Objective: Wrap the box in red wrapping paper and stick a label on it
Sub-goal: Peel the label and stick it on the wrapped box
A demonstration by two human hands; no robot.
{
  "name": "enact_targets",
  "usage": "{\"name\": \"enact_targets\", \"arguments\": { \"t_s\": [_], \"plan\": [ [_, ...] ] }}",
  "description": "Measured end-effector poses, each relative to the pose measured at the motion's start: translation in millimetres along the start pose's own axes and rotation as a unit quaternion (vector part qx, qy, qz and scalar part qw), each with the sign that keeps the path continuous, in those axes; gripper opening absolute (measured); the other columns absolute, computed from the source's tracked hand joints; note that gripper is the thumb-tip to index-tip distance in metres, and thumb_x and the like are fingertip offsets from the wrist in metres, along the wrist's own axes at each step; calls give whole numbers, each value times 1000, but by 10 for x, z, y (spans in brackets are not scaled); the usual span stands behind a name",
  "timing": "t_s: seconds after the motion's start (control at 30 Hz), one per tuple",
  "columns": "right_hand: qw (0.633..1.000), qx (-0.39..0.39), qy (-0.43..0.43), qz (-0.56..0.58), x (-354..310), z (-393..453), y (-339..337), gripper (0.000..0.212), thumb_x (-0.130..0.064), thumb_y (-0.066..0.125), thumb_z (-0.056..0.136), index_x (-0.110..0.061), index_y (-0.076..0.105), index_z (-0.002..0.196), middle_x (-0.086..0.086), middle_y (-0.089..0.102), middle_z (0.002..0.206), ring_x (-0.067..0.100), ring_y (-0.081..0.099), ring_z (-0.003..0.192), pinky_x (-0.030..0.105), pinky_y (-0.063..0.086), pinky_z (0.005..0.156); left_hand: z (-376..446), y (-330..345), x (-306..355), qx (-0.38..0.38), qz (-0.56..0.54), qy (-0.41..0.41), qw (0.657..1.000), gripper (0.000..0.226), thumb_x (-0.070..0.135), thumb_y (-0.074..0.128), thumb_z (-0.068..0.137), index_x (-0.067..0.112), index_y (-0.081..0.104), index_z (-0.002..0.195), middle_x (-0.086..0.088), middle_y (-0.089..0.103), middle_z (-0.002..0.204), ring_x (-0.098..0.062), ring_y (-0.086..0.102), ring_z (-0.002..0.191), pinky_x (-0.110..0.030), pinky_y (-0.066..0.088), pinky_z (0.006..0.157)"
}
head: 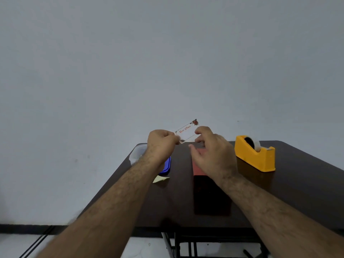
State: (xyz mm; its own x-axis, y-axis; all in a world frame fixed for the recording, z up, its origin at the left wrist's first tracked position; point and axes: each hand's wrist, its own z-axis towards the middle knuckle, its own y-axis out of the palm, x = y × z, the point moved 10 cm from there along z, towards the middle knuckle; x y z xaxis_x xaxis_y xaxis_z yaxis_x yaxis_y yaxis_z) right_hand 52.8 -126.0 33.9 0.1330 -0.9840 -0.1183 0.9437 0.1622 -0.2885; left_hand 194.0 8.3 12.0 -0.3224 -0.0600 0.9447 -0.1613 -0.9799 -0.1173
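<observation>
A small white label (186,131) with red lettering and a rose in one corner is held up above the table's far edge. My left hand (162,142) pinches its left end. My right hand (210,151) hovers at its right end with loosely curled fingers; whether they touch the label I cannot tell. Below my right hand lies the box wrapped in red paper (210,194), long side pointing away from me, partly hidden by my right wrist.
A yellow tape dispenser (255,154) stands at the right on the dark table (297,192). At the back left are a clear plastic container (136,152) and a blue lid (166,167), with a yellowish paper scrap (160,179) in front.
</observation>
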Motion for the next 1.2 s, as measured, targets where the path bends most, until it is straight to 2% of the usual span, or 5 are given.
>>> {"name": "enact_targets", "arguments": {
  "t_s": [0.23,0.4,0.8,1.03,1.2],
  "plan": [
    [920,13,326,218,937,-8,147,3,-28,79,93,-26,78,95,-14,72,89,-4,64,79,18,47,68,295,16,-191,-44,10,-19,999,13,6,70,98,-5,76,97,-11,76,88,-18,55,74,-24,46,56],
    [846,-66,442,290,1301,-78,507,19,-26,82,87,-13,79,73,-6,77,79,10,69,80,31,54,71,459,248,-326,-96,31,-48,994,10,9,74,94,1,80,95,-14,80,88,-16,57,70,-28,45,60],
    [850,-172,436,240,1723,-16,764,30,-17,71,88,0,64,64,3,51,58,11,43,52,25,37,54,836,766,-522,-153,62,-81,983,16,15,74,89,3,81,96,-7,75,80,-18,54,69,-30,39,59],
    [824,-227,477,204,1976,-187,1002,27,-20,75,81,0,66,67,5,67,61,19,62,61,33,45,60,956,971,-736,-161,135,-112,971,16,14,71,89,3,79,98,-7,73,75,-17,52,60,-27,37,52],
    [854,-300,415,88,1982,-159,1066,46,-25,78,80,-13,46,49,0,39,48,19,40,52,34,30,53,1023,1102,-730,-156,238,-108,953,16,14,71,79,4,80,86,-3,71,65,-18,57,57,-22,38,50]
  ]
}}
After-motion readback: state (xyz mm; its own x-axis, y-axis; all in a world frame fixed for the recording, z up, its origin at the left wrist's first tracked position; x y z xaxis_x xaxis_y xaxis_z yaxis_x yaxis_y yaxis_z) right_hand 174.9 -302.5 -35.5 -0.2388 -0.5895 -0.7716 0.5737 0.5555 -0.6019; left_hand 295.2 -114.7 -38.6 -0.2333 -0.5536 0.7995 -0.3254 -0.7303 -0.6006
